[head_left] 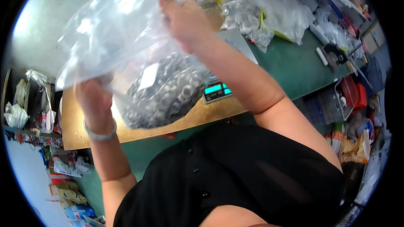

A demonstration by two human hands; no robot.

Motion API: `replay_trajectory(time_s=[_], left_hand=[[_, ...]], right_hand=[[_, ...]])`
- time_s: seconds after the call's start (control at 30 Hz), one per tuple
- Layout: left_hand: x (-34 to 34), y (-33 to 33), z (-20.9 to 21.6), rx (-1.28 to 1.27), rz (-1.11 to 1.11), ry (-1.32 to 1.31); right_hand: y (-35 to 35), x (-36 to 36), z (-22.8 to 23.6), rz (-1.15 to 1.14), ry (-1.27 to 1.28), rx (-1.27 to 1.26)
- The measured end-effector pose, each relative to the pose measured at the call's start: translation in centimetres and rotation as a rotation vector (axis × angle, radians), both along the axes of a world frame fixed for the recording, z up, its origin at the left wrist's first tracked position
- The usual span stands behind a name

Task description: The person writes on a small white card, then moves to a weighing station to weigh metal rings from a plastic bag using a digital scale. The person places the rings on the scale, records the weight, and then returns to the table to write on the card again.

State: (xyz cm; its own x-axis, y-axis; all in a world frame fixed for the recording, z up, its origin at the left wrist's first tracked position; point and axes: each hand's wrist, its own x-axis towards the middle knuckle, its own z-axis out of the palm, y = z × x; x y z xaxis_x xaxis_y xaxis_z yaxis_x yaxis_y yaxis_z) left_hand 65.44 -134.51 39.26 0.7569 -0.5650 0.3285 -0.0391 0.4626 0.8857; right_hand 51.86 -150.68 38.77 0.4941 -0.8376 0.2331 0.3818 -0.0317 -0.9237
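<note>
A large clear plastic bag (pixel 113 29) is held up before me, with many small silvery-grey ring-shaped pieces (pixel 172 88) gathered in its lower part. A white label (pixel 149 75) shows among the pieces. My right hand (pixel 185 21) is closed on the bag's upper right side, thumb raised. Lower down, my left hand (pixel 94 101) grips the left edge of the plastic; it is slightly blurred and the bag partly covers its fingers. Just right of the bag's filled part, a digital scale (pixel 218 91) with a lit blue-green display is partly hidden behind it.
A green tabletop (pixel 290 67) with a golden-brown front section (pixel 78 130) lies beneath. Clear bags of metal pieces (pixel 242 14) stand at the back. A small lever tool (pixel 336 54) sits at the right, above a plastic basket (pixel 336 101). Cluttered shelves (pixel 31 101) are at the left.
</note>
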Motion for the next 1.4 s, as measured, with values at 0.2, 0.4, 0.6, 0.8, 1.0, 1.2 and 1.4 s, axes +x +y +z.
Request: replay_trajectory(time_s=[0.2, 0.4, 0.6, 0.8, 1.0, 1.2, 1.4], left_hand=[[-2.2, -13.0, -0.4, 0.128, -0.139, 0.085], [-4.3, -22.5, -4.1, 0.136, -0.280, -0.005], [-6.7, -26.2, -6.7, 0.229, -0.384, -0.110], [-6.7, -26.0, -9.3, 0.305, -0.456, -0.110], [-5.6, -26.0, -13.6, 0.211, -0.596, -0.227], [-7.4, -24.8, -13.3, 0.364, -0.399, -0.769], [-6.5, -22.3, -14.6, 0.382, -0.407, -0.884]], right_hand=[[-9.7, -4.1, 1.2, -0.049, -0.046, -0.158], [-17.5, -7.1, -2.1, -0.195, -0.161, -0.139], [-20.1, -9.7, -7.4, -0.300, -0.183, -0.016], [-20.8, -10.9, -11.3, -0.157, -0.171, -0.014], [-21.4, -10.4, -14.1, -0.140, -0.119, -0.055], [-20.5, -11.3, -16.1, -0.280, -0.048, -0.109], [-18.9, -13.4, -17.0, -0.194, 0.004, 0.000]])
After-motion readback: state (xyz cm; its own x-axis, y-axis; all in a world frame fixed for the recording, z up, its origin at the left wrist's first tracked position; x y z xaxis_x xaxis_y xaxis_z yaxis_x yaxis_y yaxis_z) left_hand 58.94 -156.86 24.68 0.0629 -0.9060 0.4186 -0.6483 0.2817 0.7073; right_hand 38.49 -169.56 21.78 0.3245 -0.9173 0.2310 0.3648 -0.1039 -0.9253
